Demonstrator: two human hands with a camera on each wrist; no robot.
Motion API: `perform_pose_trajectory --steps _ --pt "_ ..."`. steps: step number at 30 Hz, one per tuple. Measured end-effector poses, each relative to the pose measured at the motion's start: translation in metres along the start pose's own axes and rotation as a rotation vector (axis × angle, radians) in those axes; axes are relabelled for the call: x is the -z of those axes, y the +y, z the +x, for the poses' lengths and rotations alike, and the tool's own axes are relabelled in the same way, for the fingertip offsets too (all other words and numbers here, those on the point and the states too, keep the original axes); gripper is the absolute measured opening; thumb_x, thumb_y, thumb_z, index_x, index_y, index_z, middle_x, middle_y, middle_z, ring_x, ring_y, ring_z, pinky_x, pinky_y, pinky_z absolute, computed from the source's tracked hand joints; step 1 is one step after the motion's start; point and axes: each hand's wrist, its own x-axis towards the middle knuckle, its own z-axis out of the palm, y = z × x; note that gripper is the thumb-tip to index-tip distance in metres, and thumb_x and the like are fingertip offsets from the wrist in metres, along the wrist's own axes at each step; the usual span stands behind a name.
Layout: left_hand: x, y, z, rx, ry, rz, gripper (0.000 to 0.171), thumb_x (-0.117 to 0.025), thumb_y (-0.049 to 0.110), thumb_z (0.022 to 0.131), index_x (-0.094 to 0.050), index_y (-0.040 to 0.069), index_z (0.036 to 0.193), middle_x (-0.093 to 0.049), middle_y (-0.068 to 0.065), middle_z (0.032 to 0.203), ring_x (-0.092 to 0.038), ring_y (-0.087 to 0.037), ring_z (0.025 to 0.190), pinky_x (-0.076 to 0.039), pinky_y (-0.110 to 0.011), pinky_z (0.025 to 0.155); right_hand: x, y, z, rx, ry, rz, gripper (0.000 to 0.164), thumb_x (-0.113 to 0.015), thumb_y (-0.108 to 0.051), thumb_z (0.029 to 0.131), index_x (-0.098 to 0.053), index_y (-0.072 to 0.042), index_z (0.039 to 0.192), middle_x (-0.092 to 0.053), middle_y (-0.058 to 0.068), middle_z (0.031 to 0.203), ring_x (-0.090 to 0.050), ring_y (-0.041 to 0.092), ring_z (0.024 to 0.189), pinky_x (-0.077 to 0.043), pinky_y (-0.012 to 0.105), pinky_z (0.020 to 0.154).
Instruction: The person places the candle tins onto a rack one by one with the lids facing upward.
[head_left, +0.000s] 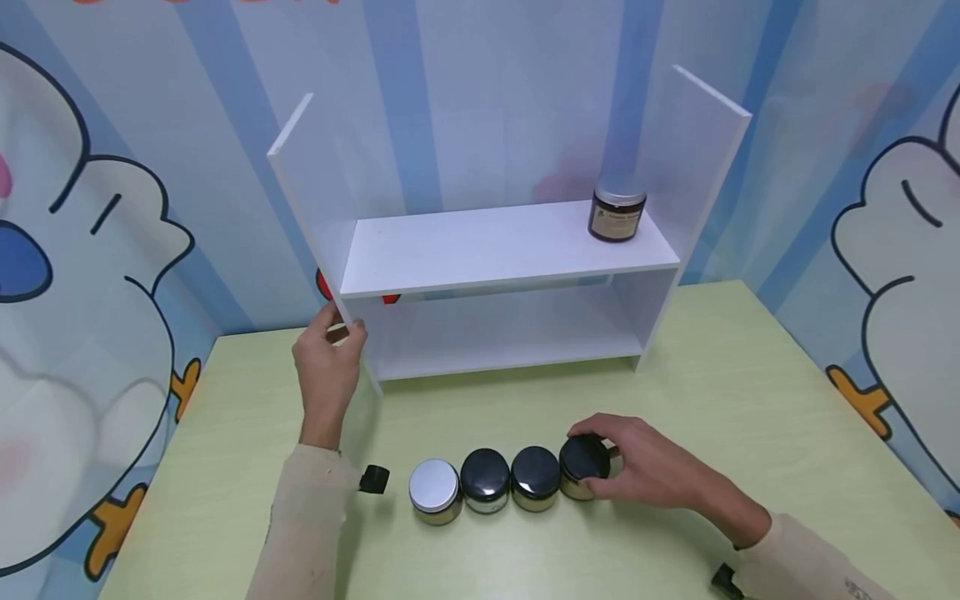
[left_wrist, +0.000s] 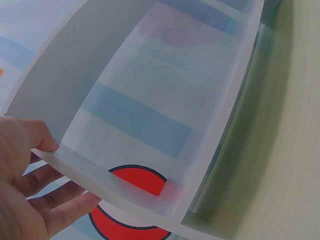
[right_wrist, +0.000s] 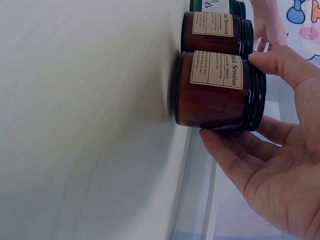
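Note:
My right hand (head_left: 645,462) grips the rightmost jar of a row, a scented candle (right_wrist: 215,92) in brown glass with a black lid and a paper label. Its thumb and fingers reach around the jar from both sides. Left of it in the row stand other candle jars: two with black lids (head_left: 536,472) and, at the left end, one with a silver lid (head_left: 434,486). My left hand (head_left: 327,358) pinches the left side panel of a white two-level shelf (head_left: 495,250), thumb on the front edge and fingers behind, as the left wrist view shows.
Another brown candle jar (head_left: 617,212) with a silver lid stands at the right end of the upper shelf board. The shelf stands at the back of a pale green table (head_left: 720,383). Cartoon-printed walls (head_left: 495,100) close off the back and both sides.

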Motion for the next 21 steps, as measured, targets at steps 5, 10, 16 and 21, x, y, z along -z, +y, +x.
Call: perform_pose_trajectory --steps 5,10,16,21 --pt "-0.0002 -0.0002 -0.0001 -0.007 0.000 -0.007 0.041 -0.061 0.018 0.097 -0.064 0.008 0.136 -0.068 -0.014 0.117 -0.068 -0.033 0.108 -0.059 -0.049 0.090 0.0019 -0.0018 0.0008 0.002 0.013 0.002 0.051 -0.079 -0.025 0.084 -0.063 -0.009 0.130 -0.066 -0.003 0.120 -0.064 0.008 0.104 -0.057 0.027 0.085" --pt "-0.0012 -0.0015 0.0000 -0.003 0.001 -0.001 0.040 -0.061 0.018 0.097 -0.064 0.006 0.136 -0.068 -0.016 0.119 -0.067 -0.034 0.109 -0.058 -0.049 0.091 0.0034 -0.0032 0.0011 0.003 0.021 -0.001 0.051 -0.079 -0.025 0.084 -0.064 -0.009 0.130 -0.066 -0.003 0.119 -0.064 0.008 0.103 -0.058 0.027 0.085" --pt "-0.0015 -0.0014 0.0000 0.003 0.000 -0.003 0.040 -0.060 0.018 0.097 -0.064 0.007 0.136 -0.068 -0.018 0.120 -0.067 -0.034 0.109 -0.058 -0.050 0.091 0.0058 -0.0051 0.0017 -0.003 0.028 -0.007 0.051 -0.078 -0.024 0.085 -0.064 -0.009 0.131 -0.066 -0.002 0.121 -0.064 0.008 0.104 -0.058 0.028 0.085" --pt "-0.0014 -0.0017 0.0003 -0.001 0.002 -0.003 0.040 -0.061 0.018 0.097 -0.064 0.007 0.136 -0.068 -0.017 0.120 -0.067 -0.034 0.109 -0.058 -0.049 0.091 0.0071 -0.0056 0.0020 0.004 0.044 -0.025 0.051 -0.078 -0.024 0.084 -0.064 -0.010 0.130 -0.066 -0.004 0.121 -0.063 0.008 0.103 -0.057 0.028 0.084"
